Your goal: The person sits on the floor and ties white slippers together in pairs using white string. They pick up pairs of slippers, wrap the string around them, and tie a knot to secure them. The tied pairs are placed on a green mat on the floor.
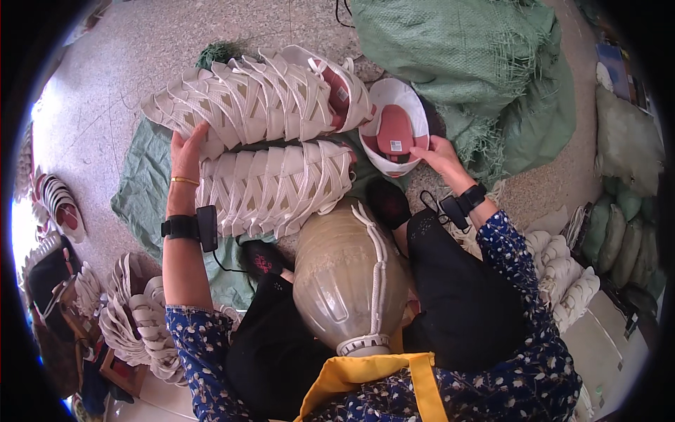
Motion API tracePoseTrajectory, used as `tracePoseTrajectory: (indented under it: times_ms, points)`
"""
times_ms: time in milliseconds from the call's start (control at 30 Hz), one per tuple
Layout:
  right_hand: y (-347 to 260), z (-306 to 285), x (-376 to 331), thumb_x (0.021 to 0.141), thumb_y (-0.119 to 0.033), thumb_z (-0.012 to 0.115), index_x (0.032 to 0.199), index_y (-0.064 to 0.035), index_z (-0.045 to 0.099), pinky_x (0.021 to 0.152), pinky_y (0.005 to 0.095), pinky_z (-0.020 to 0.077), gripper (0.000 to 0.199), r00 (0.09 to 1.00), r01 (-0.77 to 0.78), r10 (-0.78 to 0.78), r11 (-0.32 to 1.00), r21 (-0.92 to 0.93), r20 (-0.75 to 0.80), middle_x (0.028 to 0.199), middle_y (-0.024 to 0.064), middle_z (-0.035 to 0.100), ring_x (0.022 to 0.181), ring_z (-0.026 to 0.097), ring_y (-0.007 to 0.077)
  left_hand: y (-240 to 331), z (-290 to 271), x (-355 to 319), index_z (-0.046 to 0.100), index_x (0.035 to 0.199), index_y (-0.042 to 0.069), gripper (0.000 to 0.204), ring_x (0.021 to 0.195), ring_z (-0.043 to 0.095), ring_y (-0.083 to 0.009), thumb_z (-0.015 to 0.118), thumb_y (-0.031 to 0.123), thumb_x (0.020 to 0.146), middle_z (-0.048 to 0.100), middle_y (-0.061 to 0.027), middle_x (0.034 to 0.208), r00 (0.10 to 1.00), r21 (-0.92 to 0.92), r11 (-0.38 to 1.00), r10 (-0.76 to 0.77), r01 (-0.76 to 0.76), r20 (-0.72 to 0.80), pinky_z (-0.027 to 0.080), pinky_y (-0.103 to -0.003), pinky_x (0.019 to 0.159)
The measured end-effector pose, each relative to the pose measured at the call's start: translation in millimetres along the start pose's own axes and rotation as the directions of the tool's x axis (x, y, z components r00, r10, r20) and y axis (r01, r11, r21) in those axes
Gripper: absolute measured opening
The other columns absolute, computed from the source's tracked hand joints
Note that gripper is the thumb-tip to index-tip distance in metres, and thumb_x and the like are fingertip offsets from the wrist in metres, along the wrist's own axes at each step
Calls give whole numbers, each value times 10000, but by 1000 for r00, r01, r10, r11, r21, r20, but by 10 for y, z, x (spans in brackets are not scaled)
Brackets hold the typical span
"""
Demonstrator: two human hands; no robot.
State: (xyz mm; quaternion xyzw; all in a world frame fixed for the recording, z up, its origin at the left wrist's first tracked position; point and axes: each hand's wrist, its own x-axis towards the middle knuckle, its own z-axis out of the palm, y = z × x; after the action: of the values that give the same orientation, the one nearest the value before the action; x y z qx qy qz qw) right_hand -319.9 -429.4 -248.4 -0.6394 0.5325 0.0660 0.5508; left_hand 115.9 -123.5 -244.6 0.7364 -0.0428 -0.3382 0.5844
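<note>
Clock dirs fr. mid-view; items listed near to far.

1. Yellow fabric strap, 6 o'clock, across wearer's navy floral top.
2. Lg. translucent tan bottle, 6 o'clock, betw. the legs in black trousers; neck twd wearer. Off-white cord lies lengthwise on it.
3. Stacked off-white strappy shoe uppers, 8 o'clock, on floor; similar pale stack betw. 3 and 4 o'clock.
4. Near row of nested off-white uppers, woven crisscross straps, 10 o'clock, lying just beyond bottle on crumpled green woven-plastic sheet.
5. Right hand, 2 o'clock, black strap device at wrist: thumb and fingers pinch R rim of item 7.
6. Left hand, 10 o'clock, gold-tone bangle + black strap device: thumb raised, touching L end of item 8; fingers partly hid., can't tell if gripping.
7. Single white shoe upper w/ red-pink insole, small white label inside, 1 o'clock, opening up, at R end of item 8.
8. Far row of nested off-white uppers, same crisscross type, 11 o'clock, approx. parallel to near row; red-pink insole visible at R end.
9. Lg. green woven-plastic sack, frayed edge, 1 o'clock, on speckled stone floor.
</note>
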Motion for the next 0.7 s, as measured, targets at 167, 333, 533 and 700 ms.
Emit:
tracePoseTrajectory:
  times_ms: [167, 333, 533, 700]
  points:
    - [-274, 239, -138, 792, -217, 749, 1120, -15, 603, 806, 262, 452, 412, 990, -74, 17, 911, 406, 141, 1012, 48, 647, 933, 586, 137, 169, -200, -79, 535, 1064, -41, 485, 885, 624, -187, 777, 291, 807, 647, -114, 995, 983, 440, 898, 95, -16, -158, 499, -312, 803]
    - [-457, 275, -350, 800, -208, 765, 1326, -34, 445, 886, 327, 472, 640, 997, 46, -63, 956, 291, 49, 1159, 92, 605, 1051, 580, 152, 636, 160, -373, 516, 895, 17, 421, 736, 566, -261, 832, 225, 710, 557, -98, 788, 755, 910, 347, 653, -228, -60, 471, -378, 700]
    - [-416, 420, -421, 778, -191, 781, 1413, -35, 378, 933, 352, 474, 768, 963, 261, -269, 909, 324, -22, 1239, 151, 572, 1129, 574, 248, 795, 1452, -730, 535, 928, 27, 279, 689, 662, -234, 752, 138, 794, 655, -107, 793, 802, 424, 695, 397, -580, 446, 533, -334, 609]
    - [-455, 552, -360, 708, -209, 797, 1377, -56, 435, 973, 389, 438, 776, 894, 429, -407, 899, 92, -188, 1251, 199, 526, 1145, 538, 307, 372, 2176, -631, 504, 947, 12, 425, 789, 665, -349, 757, 270, 724, 670, -151, 841, 899, 525, 772, 135, -359, 417, 518, -430, 717]
